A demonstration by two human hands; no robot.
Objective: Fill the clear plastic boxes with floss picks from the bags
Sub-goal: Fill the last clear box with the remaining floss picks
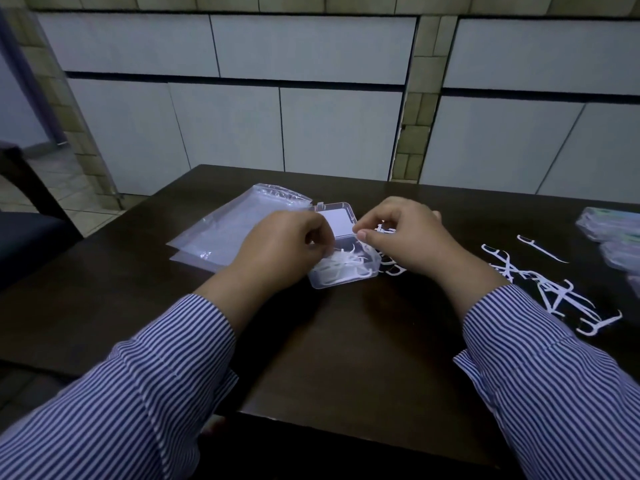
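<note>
Centrally in the frame, a small clear plastic box (343, 268) sits on a dark table (329, 358), its hinged lid (334, 220) standing open toward the top of the picture. White floss picks (341, 263) already lie tangled inside it. The person's left hand (277, 251), fingers curled, rests at the box's left edge; whether it pinches a pick or only steadies the box cannot be told. The right hand (405, 237) hovers just right of the box, thumb and fingers pinched around a small bunch of picks (382, 229).

That bunch sits directly right of the open box and slightly above its rim, so the coming move is probably a short shift leftward and down. The right hand is the nearer one to the supply: loose picks (554, 292) are scattered across the table at lower right. Flat, seemingly empty clear bags (235, 226) lie left of the box. More boxes (613, 230) sit at the right edge, partly cropped.
</note>
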